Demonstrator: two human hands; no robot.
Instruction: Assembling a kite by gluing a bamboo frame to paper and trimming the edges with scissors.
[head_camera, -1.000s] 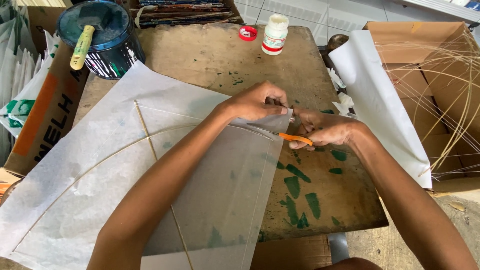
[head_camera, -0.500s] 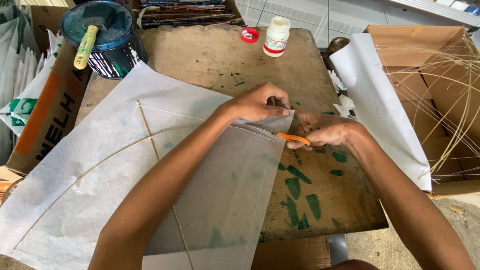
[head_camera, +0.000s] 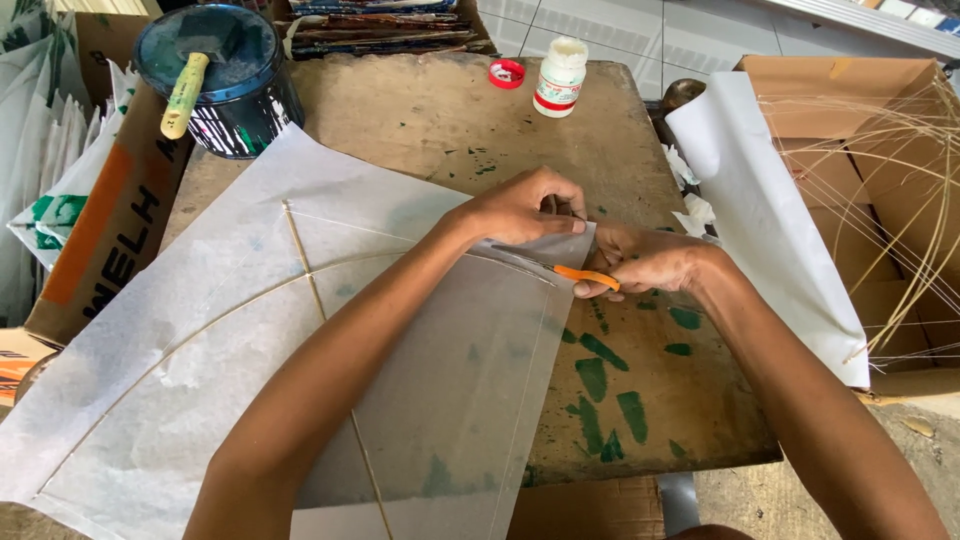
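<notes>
A small orange-handled cutting tool (head_camera: 583, 274) is pinched in the curled fingers of the right hand (head_camera: 645, 262), its thin blade laid across the right corner of a large sheet of translucent white tissue paper (head_camera: 250, 370); whether it is a pair of scissors or a knife cannot be told. Just beside and to the left of that hand, the left hand (head_camera: 525, 205) is closed down on the same paper corner, fingertips pressing it flat. Under the sheet, thin pale bamboo sticks (head_camera: 320, 310) are seen, one straight and one bowed, crossing to the left of the left hand. Everything is borne by a worn wooden board with green paint marks (head_camera: 640, 400), bare below the right hand. Beyond the hands, a small white plastic bottle (head_camera: 559, 77) stands open with its red cap (head_camera: 507, 73) lying just beside it. Farther left of the left hand sits a dark blue tin (head_camera: 220, 85) with a yellow-handled brush (head_camera: 185, 92) resting across it. To the right of the right hand, a cardboard box (head_camera: 850, 90) holds thin curved sticks.
</notes>
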